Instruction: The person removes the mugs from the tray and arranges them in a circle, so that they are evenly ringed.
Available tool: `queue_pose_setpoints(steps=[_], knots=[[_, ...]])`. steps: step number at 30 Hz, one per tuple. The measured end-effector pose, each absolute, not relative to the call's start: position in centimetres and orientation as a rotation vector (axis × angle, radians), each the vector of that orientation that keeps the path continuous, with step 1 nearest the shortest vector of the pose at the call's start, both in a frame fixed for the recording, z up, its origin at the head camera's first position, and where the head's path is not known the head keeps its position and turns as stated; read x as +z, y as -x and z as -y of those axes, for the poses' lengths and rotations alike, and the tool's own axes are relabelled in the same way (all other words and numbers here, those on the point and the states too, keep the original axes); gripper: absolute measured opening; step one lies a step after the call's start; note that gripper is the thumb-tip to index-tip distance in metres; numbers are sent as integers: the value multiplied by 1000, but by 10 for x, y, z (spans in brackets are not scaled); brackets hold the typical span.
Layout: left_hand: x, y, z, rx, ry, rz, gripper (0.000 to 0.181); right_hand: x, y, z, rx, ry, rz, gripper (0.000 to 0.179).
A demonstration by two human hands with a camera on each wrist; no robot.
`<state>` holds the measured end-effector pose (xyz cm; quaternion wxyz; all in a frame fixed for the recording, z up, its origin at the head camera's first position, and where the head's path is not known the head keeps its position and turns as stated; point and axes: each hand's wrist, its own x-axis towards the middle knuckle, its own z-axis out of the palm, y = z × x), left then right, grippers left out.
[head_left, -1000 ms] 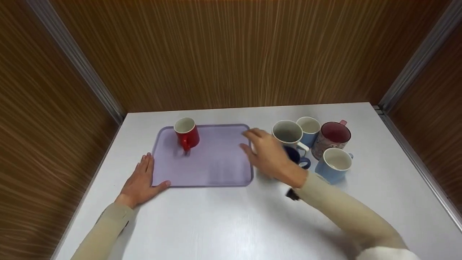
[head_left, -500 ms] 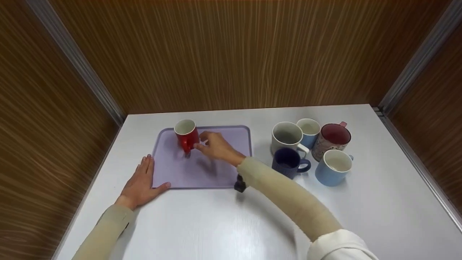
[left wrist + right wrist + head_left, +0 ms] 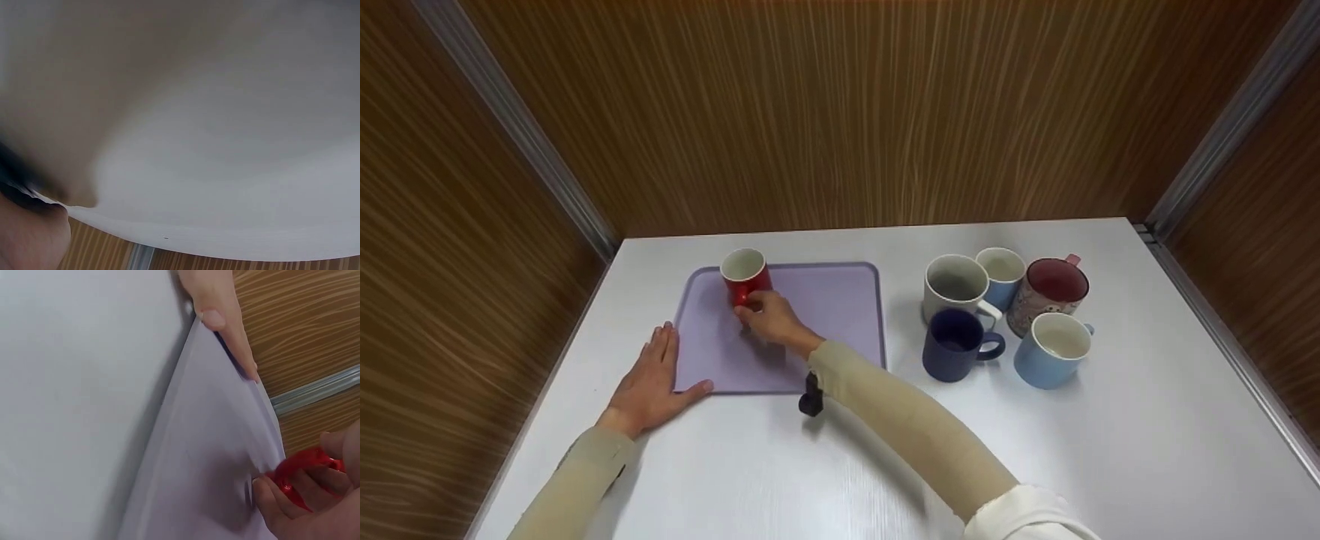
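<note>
A red mug (image 3: 757,279) with a white inside stands upright at the back left of the lilac tray (image 3: 832,300). My right hand (image 3: 775,321) grips the mug's handle, which faces the front; in the right wrist view, fingers curl round the red handle (image 3: 301,461) and hide part of it. My left hand (image 3: 649,386) lies with straight, spread fingers along the tray's front left corner, its thumb at the front rim. In the left wrist view only a bit of skin (image 3: 34,236) and a blurred sleeve show.
Right of the tray several mugs stand close together on the white table (image 3: 720,465): a white mug (image 3: 941,304), a dark blue mug (image 3: 949,356), a patterned mug with a red inside (image 3: 1039,304) and light blue mugs (image 3: 1046,364). Wood-grain panels (image 3: 840,112) enclose the back and sides.
My right hand has moved left from beside the white and dark blue mugs, across the tray, to the red mug's handle, which it now grips. My left hand has stayed put.
</note>
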<state>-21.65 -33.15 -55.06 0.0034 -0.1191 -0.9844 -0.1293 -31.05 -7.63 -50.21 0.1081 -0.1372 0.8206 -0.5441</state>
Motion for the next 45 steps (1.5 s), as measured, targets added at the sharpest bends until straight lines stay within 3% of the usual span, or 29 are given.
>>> queue_pose_setpoints(steps=[9, 24, 32, 45], knots=[[-550, 217, 330, -415, 355, 3090, 122, -506, 306, 85, -1926, 173, -2092, 29], [-551, 216, 329, -429, 347, 3094, 122, -483, 297, 61, -1923, 158, -2168, 31], [-548, 222, 329, -423, 357, 3110, 123, -458, 285, 16, -1874, 280, -2104, 24], [-546, 227, 330, -384, 388, 3091, 123, -439, 233, -96, -1769, 656, -2292, 27]])
